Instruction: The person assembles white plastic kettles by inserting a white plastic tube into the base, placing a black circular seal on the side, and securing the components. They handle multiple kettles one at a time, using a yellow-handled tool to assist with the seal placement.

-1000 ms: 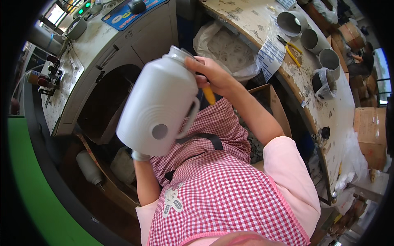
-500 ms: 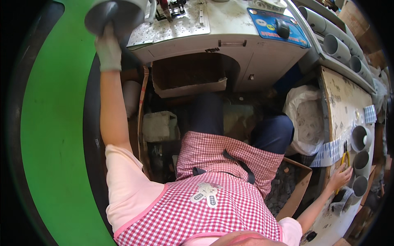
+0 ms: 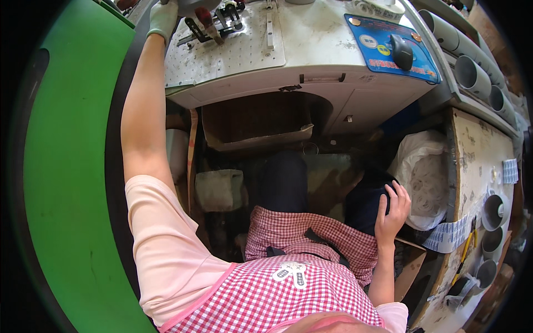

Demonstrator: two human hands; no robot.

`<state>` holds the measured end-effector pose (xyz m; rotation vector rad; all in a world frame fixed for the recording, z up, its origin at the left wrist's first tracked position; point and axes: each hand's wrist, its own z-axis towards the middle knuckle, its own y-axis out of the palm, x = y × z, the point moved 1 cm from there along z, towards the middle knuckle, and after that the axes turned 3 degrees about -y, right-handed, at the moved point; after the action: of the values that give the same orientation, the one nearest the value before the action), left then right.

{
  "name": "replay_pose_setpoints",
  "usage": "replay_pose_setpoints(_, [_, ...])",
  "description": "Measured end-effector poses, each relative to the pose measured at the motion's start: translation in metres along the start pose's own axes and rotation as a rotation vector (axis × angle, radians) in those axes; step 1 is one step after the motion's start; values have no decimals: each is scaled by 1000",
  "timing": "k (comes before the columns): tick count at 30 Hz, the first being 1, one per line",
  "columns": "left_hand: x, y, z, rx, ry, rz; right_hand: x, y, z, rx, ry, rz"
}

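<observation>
My left hand (image 3: 162, 20), in a pale glove, is at the top edge of the view, closed on the near side of a grey pipe piece (image 3: 195, 5); its fingertips are partly cut off. Beside the pipe stands a small black jig (image 3: 226, 20) with a red part, on a perforated metal plate (image 3: 244, 50). My bare right hand (image 3: 393, 210) is raised above my right knee, fingers spread, holding nothing. Yellow-handled pliers (image 3: 465, 251) lie on the side bench to its right.
Several grey pipe rings (image 3: 493, 212) line the right bench (image 3: 472, 145), near a printed label strip (image 3: 447, 235). A white bag (image 3: 423, 183) hangs beside it. A black mouse (image 3: 401, 52) rests on a blue mat (image 3: 369, 40). A green surface (image 3: 66, 166) runs along the left.
My left hand and the grey pipe have moved forward to the jig, partly leaving view. My right hand has come from the side bench to above my knee. The view has shifted slightly.
</observation>
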<state>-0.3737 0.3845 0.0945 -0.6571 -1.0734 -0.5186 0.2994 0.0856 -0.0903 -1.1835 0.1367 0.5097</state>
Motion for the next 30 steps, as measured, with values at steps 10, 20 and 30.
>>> replay_pose_setpoints(10, [16, -28, -32, -212, -15, 186, -1, 6, 3, 17, 5, -24])
replay_pose_setpoints(20, [19, -31, -89, -380, 62, -389, -2, 7, -2, 46, -34, -24])
replay_pose_setpoints(30, [-183, -177, -423, 744, -326, 317, 15, 12, -15, 38, -95, -84])
